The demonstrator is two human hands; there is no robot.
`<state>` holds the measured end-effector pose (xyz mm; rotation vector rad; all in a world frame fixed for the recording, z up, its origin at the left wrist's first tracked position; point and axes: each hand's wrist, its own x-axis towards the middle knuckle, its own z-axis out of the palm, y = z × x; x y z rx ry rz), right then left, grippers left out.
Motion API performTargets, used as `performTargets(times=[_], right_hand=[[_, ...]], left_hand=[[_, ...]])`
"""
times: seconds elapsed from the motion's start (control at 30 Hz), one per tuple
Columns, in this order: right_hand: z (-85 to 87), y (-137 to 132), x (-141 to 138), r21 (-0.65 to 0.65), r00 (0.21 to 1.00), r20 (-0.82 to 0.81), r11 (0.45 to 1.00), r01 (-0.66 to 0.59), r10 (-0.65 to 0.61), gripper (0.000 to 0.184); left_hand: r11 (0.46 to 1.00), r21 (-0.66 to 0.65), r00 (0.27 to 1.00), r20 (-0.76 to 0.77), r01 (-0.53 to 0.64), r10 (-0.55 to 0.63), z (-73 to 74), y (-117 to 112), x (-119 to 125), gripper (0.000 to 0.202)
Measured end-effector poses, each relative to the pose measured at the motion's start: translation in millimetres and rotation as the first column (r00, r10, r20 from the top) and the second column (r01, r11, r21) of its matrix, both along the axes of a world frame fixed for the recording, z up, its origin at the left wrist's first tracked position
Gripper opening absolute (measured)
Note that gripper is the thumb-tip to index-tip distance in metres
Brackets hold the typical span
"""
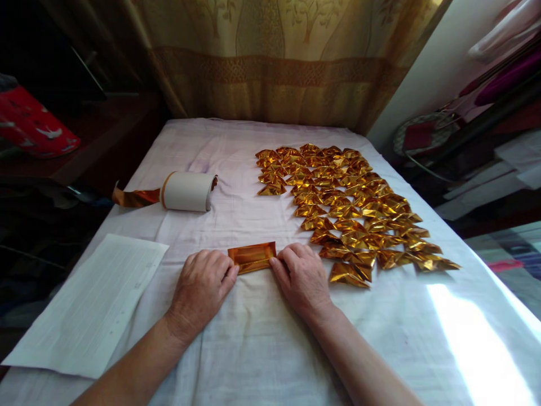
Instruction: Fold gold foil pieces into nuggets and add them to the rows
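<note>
A small folded rectangle of gold foil paper lies on the white cloth in front of me. My left hand pinches its left end between thumb and curled fingers. At its right end, my right hand grips the near corner, thumb pressed against the edge. Close to the right hand begin rows of folded gold foil pieces, shiny and pointed at their ends, spread over the right half of the table. The undersides of my fingers are hidden.
A white-wrapped roll with gold foil sheet sticking out lies at the back left. A printed paper sheet rests at the left edge. Behind the table hangs a gold curtain. A red patterned object stands on a dark cabinet.
</note>
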<state>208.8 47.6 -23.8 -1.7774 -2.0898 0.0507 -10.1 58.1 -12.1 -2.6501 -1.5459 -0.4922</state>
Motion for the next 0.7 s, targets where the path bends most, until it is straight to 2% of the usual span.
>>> performTargets(times=[0.27, 0.57, 0.7], right_hand=[[-1.2, -0.2, -3.4, 0.005, 0.998, 0.043, 0.999, 0.034, -0.034, 0.028], [-1.7, -0.4, -6.1, 0.002, 0.996, 0.069, 0.998, 0.062, -0.062, 0.025], [-2.1, -0.2, -6.8, 0.002, 0.996, 0.065, 0.998, 0.067, -0.067, 0.024]], left_hand=[[0.999, 0.028, 0.999, -0.033, -0.029, 0.030, 0.8, -0.3, 1.9, 0.023], [0.999, -0.001, 0.998, -0.037, -0.047, 0.046, -1.6, 0.7, 1.3, 0.017], [0.994, 0.110, 1.000, -0.003, -0.016, 0.017, -1.1, -2.9, 3.2, 0.013]])
